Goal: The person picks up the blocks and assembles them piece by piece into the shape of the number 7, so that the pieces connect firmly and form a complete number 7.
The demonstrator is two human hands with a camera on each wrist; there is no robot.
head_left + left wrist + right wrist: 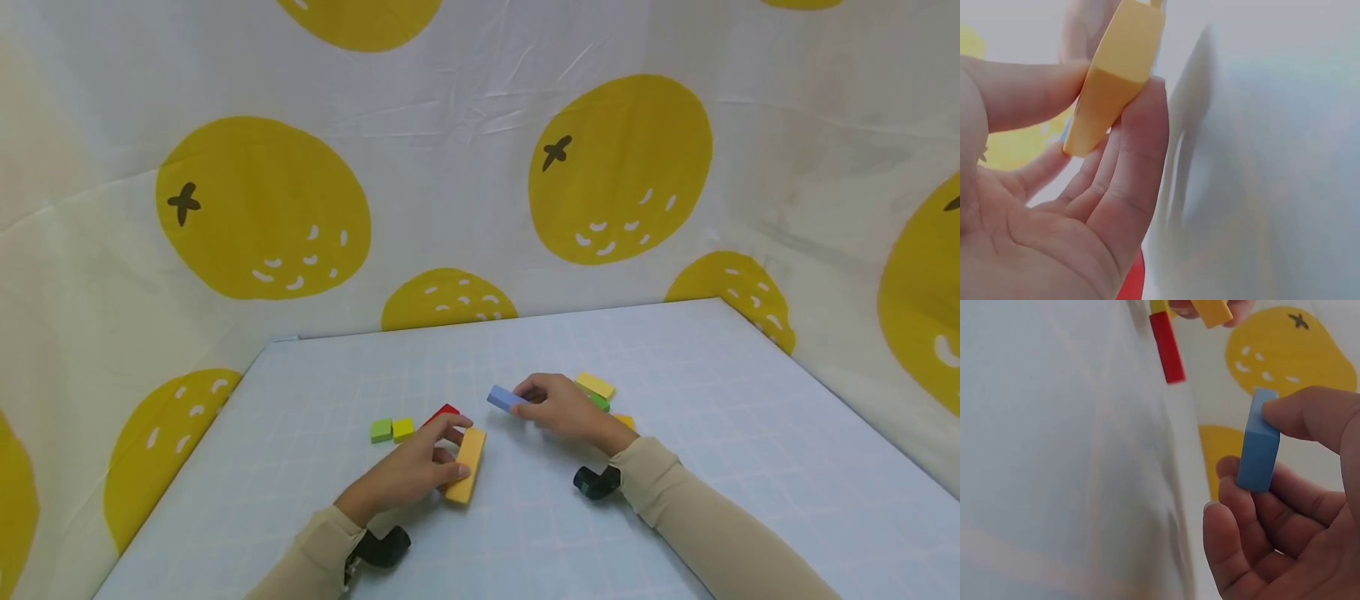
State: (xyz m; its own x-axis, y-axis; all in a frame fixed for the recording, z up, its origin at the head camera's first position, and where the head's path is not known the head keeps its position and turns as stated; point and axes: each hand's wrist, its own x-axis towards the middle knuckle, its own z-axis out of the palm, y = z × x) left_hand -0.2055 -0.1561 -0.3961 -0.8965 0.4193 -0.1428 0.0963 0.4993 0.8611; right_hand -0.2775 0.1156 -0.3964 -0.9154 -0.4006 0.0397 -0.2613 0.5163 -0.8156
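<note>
My left hand (416,465) pinches a long yellow-orange block (467,467) between thumb and fingers, just over the table. In the left wrist view the thumb presses one side of this block (1116,69) and the fingertips the other. Farther right, my right hand (562,406) grips a blue block (507,398) by its right end. The right wrist view shows the thumb on top of the blue block (1260,447) and curled fingers beneath. A red block (442,412) lies just beyond the left hand, partly hidden by it.
Left of the red block sit a green cube (381,430) and a yellow cube (403,429). Around the right hand lie a yellow block (596,384), a green block (599,402) and an orange block (625,421), partly covered. A patterned curtain (450,208) hangs behind the table (675,350).
</note>
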